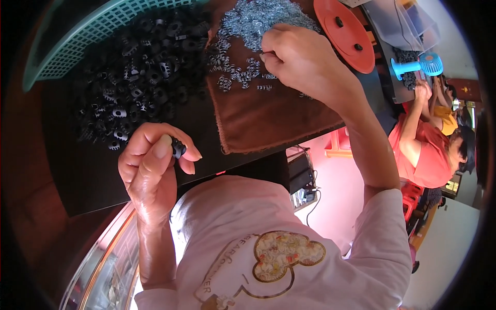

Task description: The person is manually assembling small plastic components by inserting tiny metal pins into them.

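Between the thumb and fingers of my left hand is a small black plastic clip piece, held just in front of the table's near edge. My right hand reaches over a pile of small metal springs, thumb and index finger pinched together. Whatever sits in that pinch is too small to make out. Loose springs lie scattered beside the pile on a brown cloth. To the left, a large heap of black toothed plastic pieces spreads over the dark table.
A green plastic basket rims the heap. An orange-red dish with two black pieces stands right of the springs. Farther right are a clear bin, a small blue fan and a person in red. A red stool stands below.
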The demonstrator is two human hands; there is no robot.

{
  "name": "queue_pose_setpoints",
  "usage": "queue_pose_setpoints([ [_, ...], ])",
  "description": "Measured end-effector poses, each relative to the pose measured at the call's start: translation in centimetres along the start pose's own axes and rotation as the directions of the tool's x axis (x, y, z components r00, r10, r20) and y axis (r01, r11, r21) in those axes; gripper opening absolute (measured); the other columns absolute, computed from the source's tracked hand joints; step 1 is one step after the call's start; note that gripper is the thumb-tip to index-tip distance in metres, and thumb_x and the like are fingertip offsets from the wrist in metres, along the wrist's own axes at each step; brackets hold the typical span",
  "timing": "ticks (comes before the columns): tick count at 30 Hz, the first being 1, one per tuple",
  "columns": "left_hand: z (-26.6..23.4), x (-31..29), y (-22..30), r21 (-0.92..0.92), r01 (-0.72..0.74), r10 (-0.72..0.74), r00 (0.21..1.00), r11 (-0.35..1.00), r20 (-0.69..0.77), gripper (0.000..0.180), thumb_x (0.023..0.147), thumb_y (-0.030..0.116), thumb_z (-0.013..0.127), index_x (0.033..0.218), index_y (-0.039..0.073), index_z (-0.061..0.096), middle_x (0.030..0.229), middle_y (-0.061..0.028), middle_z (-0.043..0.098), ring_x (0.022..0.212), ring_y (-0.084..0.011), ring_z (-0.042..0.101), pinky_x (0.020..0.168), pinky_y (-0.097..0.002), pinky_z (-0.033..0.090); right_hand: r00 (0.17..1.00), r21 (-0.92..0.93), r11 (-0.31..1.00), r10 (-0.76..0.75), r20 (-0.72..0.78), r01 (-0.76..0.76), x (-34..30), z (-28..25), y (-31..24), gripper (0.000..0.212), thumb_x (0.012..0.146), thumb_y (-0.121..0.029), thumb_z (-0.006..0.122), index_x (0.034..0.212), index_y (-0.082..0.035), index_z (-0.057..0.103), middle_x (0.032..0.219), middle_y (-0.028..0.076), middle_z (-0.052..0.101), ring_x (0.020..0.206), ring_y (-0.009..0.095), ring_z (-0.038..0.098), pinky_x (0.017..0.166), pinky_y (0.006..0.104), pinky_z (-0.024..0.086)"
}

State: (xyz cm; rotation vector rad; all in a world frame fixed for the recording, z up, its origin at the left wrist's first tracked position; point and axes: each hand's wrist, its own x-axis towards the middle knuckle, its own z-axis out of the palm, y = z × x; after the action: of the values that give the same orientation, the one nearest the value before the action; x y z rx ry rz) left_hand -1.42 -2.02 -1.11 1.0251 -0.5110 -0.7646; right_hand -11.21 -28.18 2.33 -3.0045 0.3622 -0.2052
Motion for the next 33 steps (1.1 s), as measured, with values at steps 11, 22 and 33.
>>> queue_pose_setpoints([
  [11,-0.2,0.2,0.5,-0.104,0.028,-0.040,0.993,0.994,-0.110,0.025,0.098,0.018,0.046,0.095,-0.004,0.058,0.080,-0.0159,0.064,0.062,-0.0160,0.056,0.057,-0.0260,0.047,0.995,0.599,0.800,0.025,-0.098,0.039,-2.4,-2.1,-2.5,0.008,0.084,0.004,0.063,0.087,-0.002,0.058,0.076,-0.001,0.057,0.065,0.004,0.051,0.057,0.0209,0.040],
  [22,1.3,0.0,1.3,-0.427,0.124,-0.232,0.950,0.896,-0.210,0.028,0.102,0.023,0.044,0.098,0.000,0.060,0.079,-0.0128,0.065,0.062,-0.0168,0.057,0.058,-0.0271,0.046,0.976,0.977,-0.016,-0.032,-0.214,0.214,-0.1,2.1,-11.1,0.006,0.086,0.007,0.056,0.089,0.002,0.058,0.081,0.006,0.057,0.064,0.012,0.067,0.052,0.0239,0.050],
  [33,0.4,-0.3,0.4,-0.518,0.100,-0.221,0.959,0.850,-0.177,0.024,0.102,0.019,0.046,0.101,0.001,0.062,0.082,-0.0086,0.066,0.066,-0.0163,0.059,0.060,-0.0276,0.047,0.824,0.645,0.530,-0.219,-0.522,0.550,-0.5,3.5,-11.1,0.022,0.083,0.013,0.060,0.104,0.007,0.064,0.086,0.012,0.059,0.064,0.016,0.062,0.056,0.0269,0.052],
])
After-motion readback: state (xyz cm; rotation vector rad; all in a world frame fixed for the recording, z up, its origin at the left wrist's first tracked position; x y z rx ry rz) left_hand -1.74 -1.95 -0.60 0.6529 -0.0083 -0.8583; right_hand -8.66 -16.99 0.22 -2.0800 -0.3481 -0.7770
